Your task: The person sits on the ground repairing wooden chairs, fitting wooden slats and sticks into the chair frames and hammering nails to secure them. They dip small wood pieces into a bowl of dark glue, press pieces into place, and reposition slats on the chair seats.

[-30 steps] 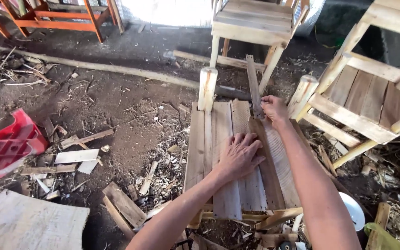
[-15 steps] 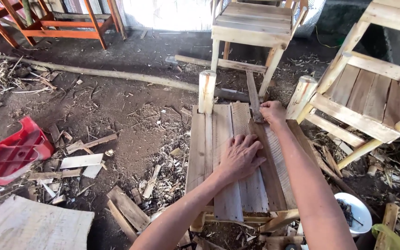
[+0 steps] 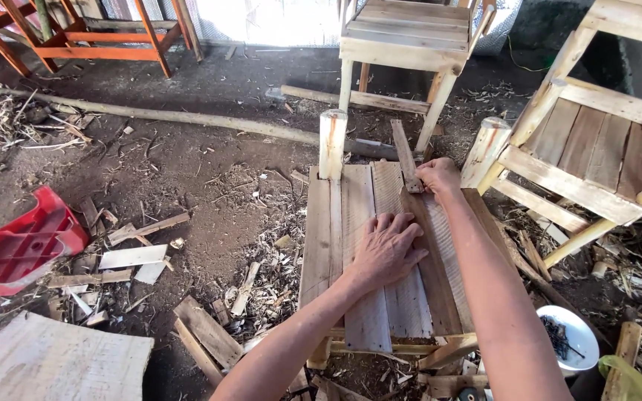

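left hand (image 3: 386, 251): flat, fingers spread, palm down | right hand (image 3: 437, 177): curled shut, arm extended

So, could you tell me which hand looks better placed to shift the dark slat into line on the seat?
Probably the right hand: it already grips the dark slat near its far end. The left hand lies flat on the pale seat boards, steadying them.

My two bare forearms, no sleeves, left hand (image 3: 386, 251) and right hand (image 3: 437, 176) without gloves or rings.
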